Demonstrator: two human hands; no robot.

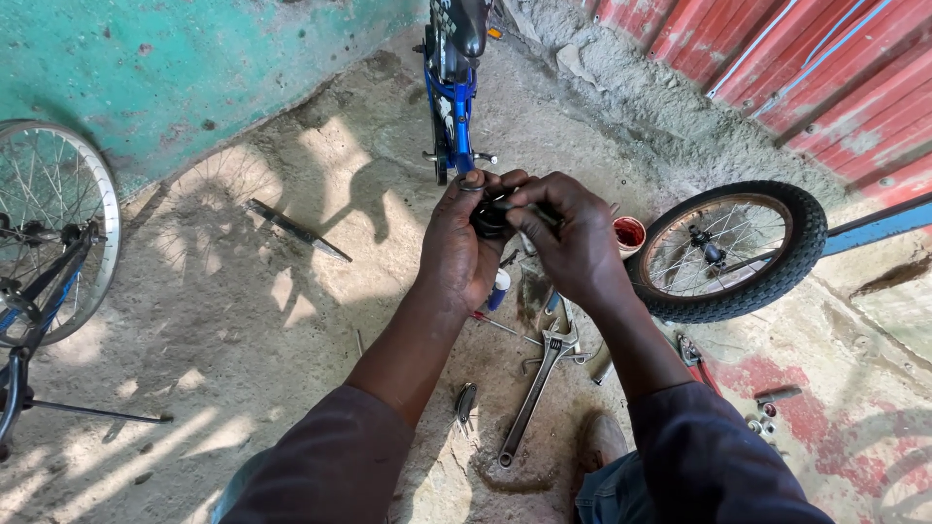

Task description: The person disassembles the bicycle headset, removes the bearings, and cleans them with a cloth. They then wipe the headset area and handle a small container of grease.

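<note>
My left hand [458,245] and my right hand [575,241] meet in front of me, both closed on a small dark round bicycle part [490,215] held between the fingertips. The part is mostly hidden by my fingers. Below my hands an adjustable wrench [536,390] lies on the concrete floor, with a red-handled screwdriver [493,323] and a small blue and white tube [498,289] beside it.
A small tyred wheel [728,250] lies at the right, next to a red-filled tub [629,234]. A blue bicycle [453,87] stands ahead. Another bicycle's wheel [53,228] is at the left. A long metal bar [296,229], red pliers [694,357] and small nuts [762,419] lie on the floor.
</note>
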